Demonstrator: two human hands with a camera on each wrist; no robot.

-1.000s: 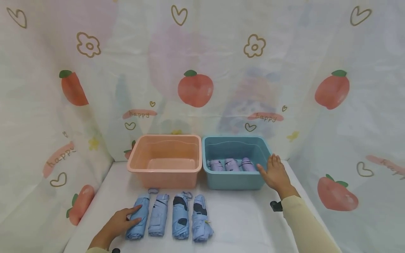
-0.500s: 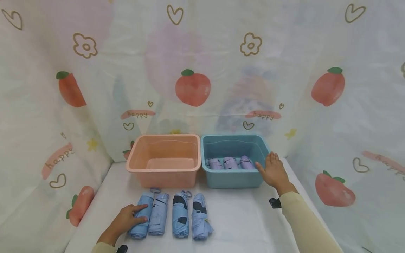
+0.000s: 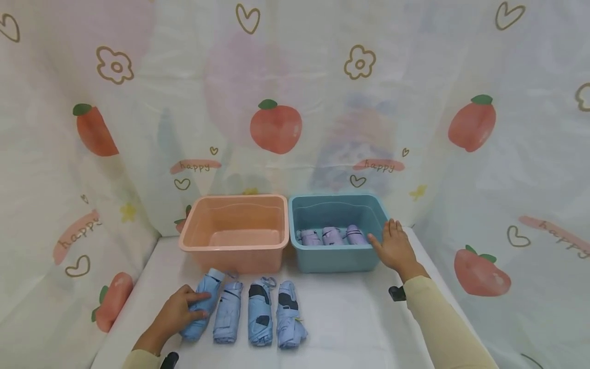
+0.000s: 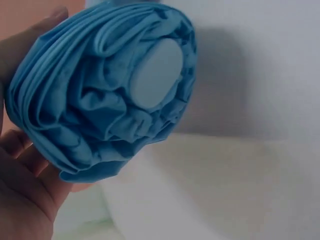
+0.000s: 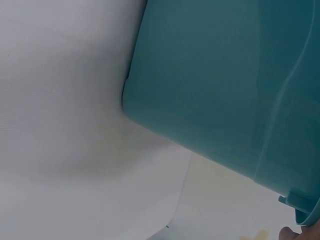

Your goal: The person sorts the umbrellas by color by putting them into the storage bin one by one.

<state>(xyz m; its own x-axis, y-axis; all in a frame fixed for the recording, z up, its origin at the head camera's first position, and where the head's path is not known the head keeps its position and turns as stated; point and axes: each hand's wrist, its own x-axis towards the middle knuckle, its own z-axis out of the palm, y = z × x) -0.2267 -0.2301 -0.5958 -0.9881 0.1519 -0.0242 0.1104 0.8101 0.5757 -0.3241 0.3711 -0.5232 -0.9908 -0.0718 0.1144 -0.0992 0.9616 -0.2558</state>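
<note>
The blue umbrella [image 3: 206, 304] is in my left hand [image 3: 176, 310], my thumb and fingers clamped around its sides. It slants away from me, its far end leaning right, and from my left wrist I see its near end: bunched folds around a pale oval cap [image 4: 157, 73]. Just right of that hand lies a second umbrella [image 3: 227, 315], then a third [image 3: 260, 319] and a fourth [image 3: 288, 320], roughly side by side and pointing away from me. The third and fourth carry dark patches, and a wrist loop [image 3: 269, 282] shows at the third one's far end.

Beyond my left hand, a little to its right, stands the peach bin [image 3: 237, 261]. Right of that, just beside it, is the teal bin [image 3: 338, 262], with three purple umbrellas [image 3: 332, 236] inside, left of my right hand [image 3: 396, 252]. That hand rests against the teal bin's right side, fingers straight, thumb apart at the near corner of the rim.

Under both hands spreads the white table [image 3: 348, 318]; behind the bins, past my fingertips, hangs a cloth [image 3: 318, 66] printed with fruit, hearts and flowers.
</note>
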